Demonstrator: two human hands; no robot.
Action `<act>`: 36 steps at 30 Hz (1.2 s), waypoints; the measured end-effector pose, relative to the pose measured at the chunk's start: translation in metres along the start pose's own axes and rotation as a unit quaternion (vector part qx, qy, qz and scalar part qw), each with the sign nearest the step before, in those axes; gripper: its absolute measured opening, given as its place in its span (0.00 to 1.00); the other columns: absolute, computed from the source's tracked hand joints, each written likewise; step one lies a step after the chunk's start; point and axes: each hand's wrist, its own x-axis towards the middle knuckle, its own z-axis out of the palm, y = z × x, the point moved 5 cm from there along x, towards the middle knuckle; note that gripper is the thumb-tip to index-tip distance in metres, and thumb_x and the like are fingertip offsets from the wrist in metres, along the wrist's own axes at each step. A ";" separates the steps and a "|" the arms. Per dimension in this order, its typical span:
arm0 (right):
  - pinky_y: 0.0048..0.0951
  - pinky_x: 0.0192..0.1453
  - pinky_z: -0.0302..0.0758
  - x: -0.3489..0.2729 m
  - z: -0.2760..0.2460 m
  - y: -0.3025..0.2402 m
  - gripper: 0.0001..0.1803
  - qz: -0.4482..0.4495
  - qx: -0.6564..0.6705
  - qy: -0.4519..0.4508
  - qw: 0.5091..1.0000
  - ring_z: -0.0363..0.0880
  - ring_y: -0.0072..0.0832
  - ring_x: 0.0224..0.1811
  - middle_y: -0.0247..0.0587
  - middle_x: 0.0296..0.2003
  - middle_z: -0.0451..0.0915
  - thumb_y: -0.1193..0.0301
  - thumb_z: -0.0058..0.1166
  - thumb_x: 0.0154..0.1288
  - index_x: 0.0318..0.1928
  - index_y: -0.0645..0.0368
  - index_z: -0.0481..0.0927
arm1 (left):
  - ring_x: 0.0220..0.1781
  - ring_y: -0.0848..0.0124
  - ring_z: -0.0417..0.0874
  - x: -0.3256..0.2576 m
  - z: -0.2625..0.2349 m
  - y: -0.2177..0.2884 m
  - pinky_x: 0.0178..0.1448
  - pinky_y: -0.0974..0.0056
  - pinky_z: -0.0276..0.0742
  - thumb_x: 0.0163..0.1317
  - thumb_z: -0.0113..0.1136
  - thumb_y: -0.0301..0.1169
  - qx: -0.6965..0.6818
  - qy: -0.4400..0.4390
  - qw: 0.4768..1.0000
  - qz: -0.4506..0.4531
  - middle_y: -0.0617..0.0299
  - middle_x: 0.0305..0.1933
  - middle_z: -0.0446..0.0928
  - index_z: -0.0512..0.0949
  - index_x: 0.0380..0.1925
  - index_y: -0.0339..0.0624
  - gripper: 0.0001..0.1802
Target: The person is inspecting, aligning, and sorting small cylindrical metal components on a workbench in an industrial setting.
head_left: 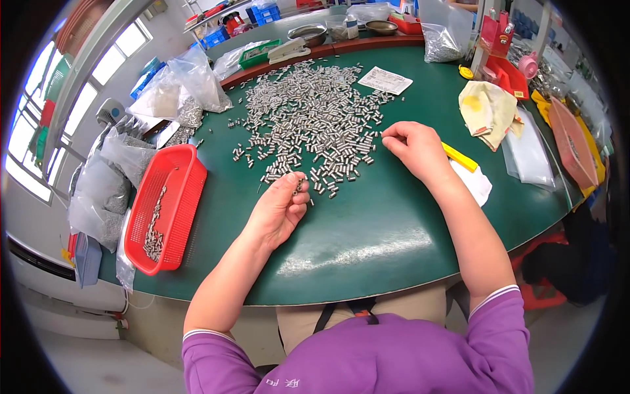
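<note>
A wide heap of small metal cylinders (308, 111) spreads over the green table. At the heap's near edge, my left hand (279, 207) is closed around a few of these metal cylinders (298, 188), which peek out between thumb and fingers. My right hand (417, 148) hovers by the heap's right edge with thumb and forefinger pinched together. A small metal cylinder (381, 134) seems to show at its fingertips. On the left stands a red plastic basket (190, 210) with a small pile of the same cylinders (155, 236) in it.
Clear plastic bags of metal parts (105, 190) crowd the left edge. A yellow tool (459, 157) lies beside my right forearm, near a stained cloth (489, 111). A paper slip (385, 81) rests behind the heap. Metal bowls (308, 33) and a green tray (259, 54) stand farther back.
</note>
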 end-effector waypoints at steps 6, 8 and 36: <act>0.35 0.49 0.78 0.005 -0.002 0.013 0.15 -0.012 0.006 0.094 0.995 0.83 0.38 0.41 0.46 0.41 0.83 0.74 0.57 0.60 0.48 0.57 0.82 | 0.27 0.81 0.64 -0.001 0.003 0.001 0.24 0.80 0.63 0.73 0.52 0.35 -0.044 -0.048 0.998 -0.012 0.63 0.37 0.68 0.71 0.45 0.41 0.10; 0.34 0.49 0.78 0.004 -0.001 0.005 0.17 -0.014 0.022 0.083 0.996 0.82 0.36 0.41 0.45 0.44 0.82 0.75 0.56 0.60 0.52 0.57 0.80 | 0.28 0.81 0.65 -0.003 0.004 0.002 0.26 0.80 0.64 0.73 0.52 0.35 -0.040 -0.050 0.998 -0.004 0.63 0.36 0.68 0.71 0.45 0.40 0.10; 0.37 0.50 0.75 -0.053 0.046 -0.097 0.27 -0.380 0.004 -0.093 0.920 0.77 0.38 0.47 0.37 0.45 0.77 0.77 0.55 0.57 0.58 0.42 0.76 | 0.30 0.83 0.70 -0.001 0.010 -0.005 0.29 0.80 0.68 0.73 0.52 0.32 -0.006 -0.025 0.999 0.019 0.69 0.33 0.72 0.72 0.43 0.41 0.07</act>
